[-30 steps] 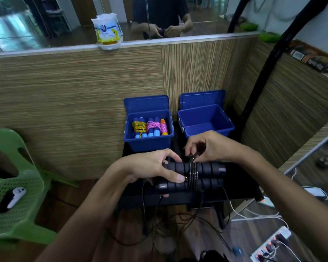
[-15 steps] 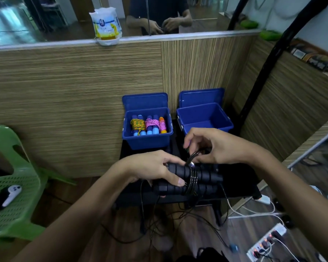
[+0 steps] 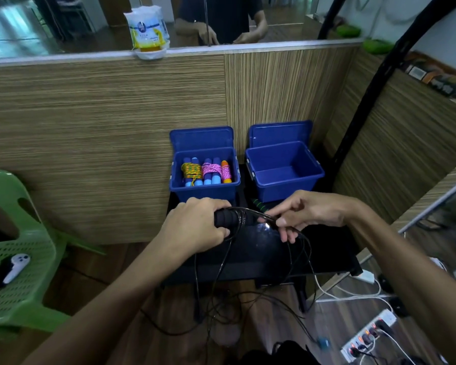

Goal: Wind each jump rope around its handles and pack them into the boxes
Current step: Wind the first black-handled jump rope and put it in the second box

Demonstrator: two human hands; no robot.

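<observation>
We grip the black foam handles (image 3: 223, 219) of a jump rope in our left hand (image 3: 198, 227), fingers curled over them above the near edge of the small black table (image 3: 261, 262). A few turns of the thin black cord (image 3: 250, 216) circle the handles just beside our thumb, and from there the cord runs across to our right hand (image 3: 308, 214), which pinches it between thumb and fingertips with the remaining fingers loosely bent. Beyond that pinch the cord falls in loose loops over the front of the table and down toward the wooden floor. At the back of the table stand two blue plastic boxes with their lids raised against the striped wooden partition. The left blue box (image 3: 204, 189) holds wound ropes: light blue handles bound in yellow-green cord (image 3: 192, 171), light blue handles bound in pink cord (image 3: 212, 171), and an orange handle (image 3: 225, 172) beside them. The right blue box (image 3: 287, 185) shows only its bare floor. A black handle with green bands (image 3: 258, 205) lies on the table between that box and our hands. To our left a green plastic chair (image 3: 19, 285) carries a white controller (image 3: 16, 267).
</observation>
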